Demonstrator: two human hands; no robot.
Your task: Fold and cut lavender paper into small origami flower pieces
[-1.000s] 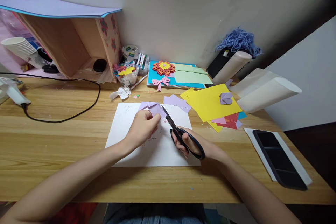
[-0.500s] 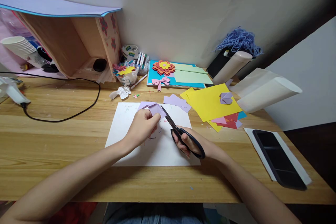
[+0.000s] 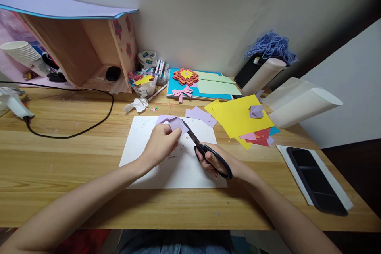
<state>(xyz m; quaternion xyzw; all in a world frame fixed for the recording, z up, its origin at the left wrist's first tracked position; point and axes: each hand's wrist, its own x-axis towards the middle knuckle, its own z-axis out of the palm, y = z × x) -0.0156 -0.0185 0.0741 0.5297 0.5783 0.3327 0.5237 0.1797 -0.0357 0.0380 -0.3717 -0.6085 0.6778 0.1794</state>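
My left hand (image 3: pixel 164 141) is closed, pinching a folded piece of purple paper (image 3: pixel 180 124) above a white sheet (image 3: pixel 139 147) with small coloured marks. In my right hand (image 3: pixel 212 162) is a pair of black scissors (image 3: pixel 197 142), fingers in the handle loops. The blades point up and left and lie against the right edge of the purple paper. Whether the blades are apart is hard to make out. Just beyond the white sheet lie more purple paper pieces (image 3: pixel 201 115).
Yellow sheets (image 3: pixel 238 117) with a folded purple piece (image 3: pixel 256 111) lie to the right, near a black phone (image 3: pixel 317 180). A paper flower (image 3: pixel 185 76) and pink bow (image 3: pixel 182 93) rest on a blue board at the back. A cardboard box (image 3: pixel 74 47) and glue gun (image 3: pixel 13 103) stand left.
Almost nothing differs. Both hands, the purple paper and the scissors stay in nearly the same place.
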